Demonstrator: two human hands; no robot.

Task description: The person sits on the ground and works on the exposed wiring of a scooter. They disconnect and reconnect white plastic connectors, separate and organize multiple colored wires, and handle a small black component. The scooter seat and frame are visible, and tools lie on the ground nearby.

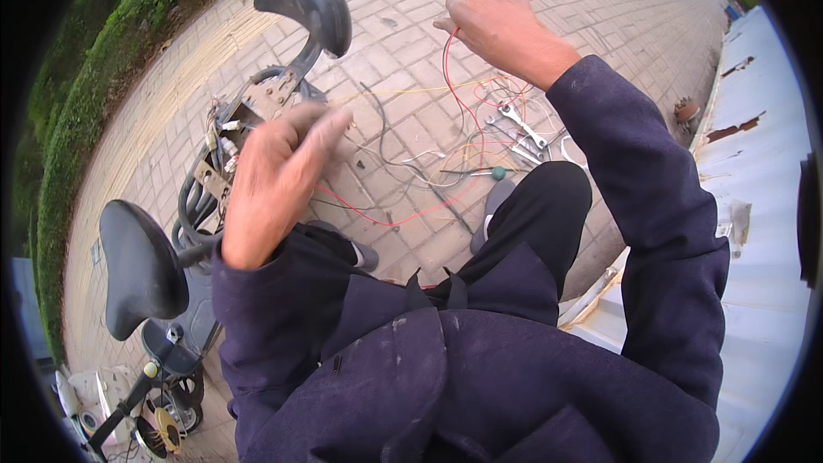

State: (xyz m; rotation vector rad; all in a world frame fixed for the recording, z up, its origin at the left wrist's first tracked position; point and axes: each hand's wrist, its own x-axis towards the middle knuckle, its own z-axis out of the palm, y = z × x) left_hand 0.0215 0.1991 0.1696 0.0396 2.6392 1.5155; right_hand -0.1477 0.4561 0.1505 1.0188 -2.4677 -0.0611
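My right hand is raised above the paving at the upper right, its fingers pinched on a red wire that hangs down towards a tangle of thin wires. Over the frame of a small scooter at the left hovers my left hand. Motion smears its fingers, so whether they hold anything does not show. Just behind that hand, bundled cables and white connectors sit in the scooter's opened frame. Red, yellow, white and dark wires trail across the bricks between my feet and the scooter.
Several metal spanners and a green-handled screwdriver lie by my right knee. The scooter carries a black saddle and a smaller curved black seat. A rusty white metal panel lines the right; a hedge borders the left.
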